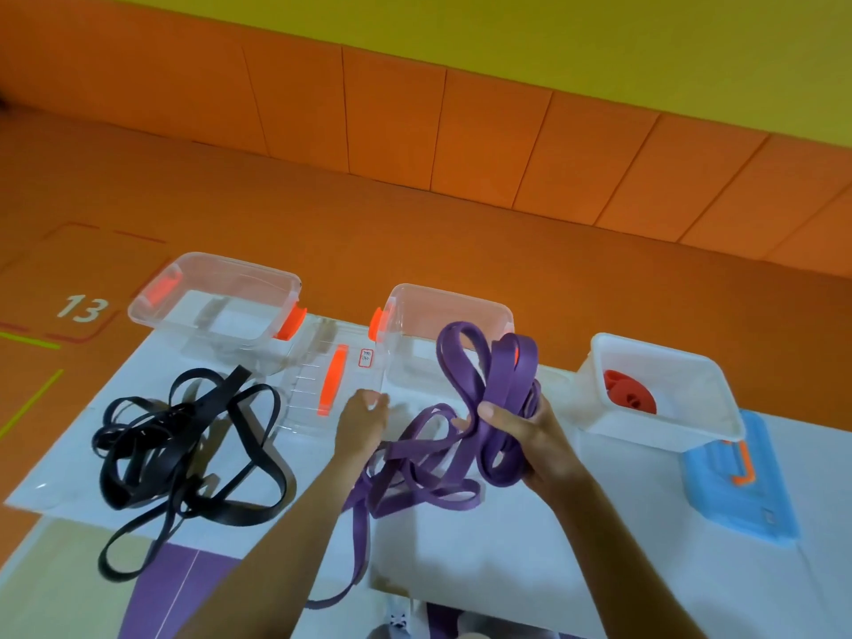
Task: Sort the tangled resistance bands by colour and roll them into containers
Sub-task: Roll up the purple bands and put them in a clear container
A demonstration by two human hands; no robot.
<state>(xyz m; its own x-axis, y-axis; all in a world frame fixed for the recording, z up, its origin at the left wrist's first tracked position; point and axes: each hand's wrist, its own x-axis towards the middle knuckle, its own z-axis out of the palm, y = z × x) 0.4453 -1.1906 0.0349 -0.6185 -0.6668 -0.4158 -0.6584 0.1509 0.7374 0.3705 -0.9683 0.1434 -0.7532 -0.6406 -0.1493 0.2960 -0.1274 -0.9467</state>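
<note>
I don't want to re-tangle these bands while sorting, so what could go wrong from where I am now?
Your right hand grips only part of the purple bands; loose loops trail past the white surface and may snag when lifted. Those loops lie close to the black bands and could catch them. The clear box behind looks light and may slide when filled.

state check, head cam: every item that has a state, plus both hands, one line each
black bands: tangled heap on table
purple bands: part bunched in right hand, rest loose on table
left clear container: open, empty
clear lid: off, flat on table
middle clear container: open, looks empty
white container: open, holds red roll
blue lid: off, lying by white container
left hand: open, holds nothing
right hand: grips purple bunch
</note>
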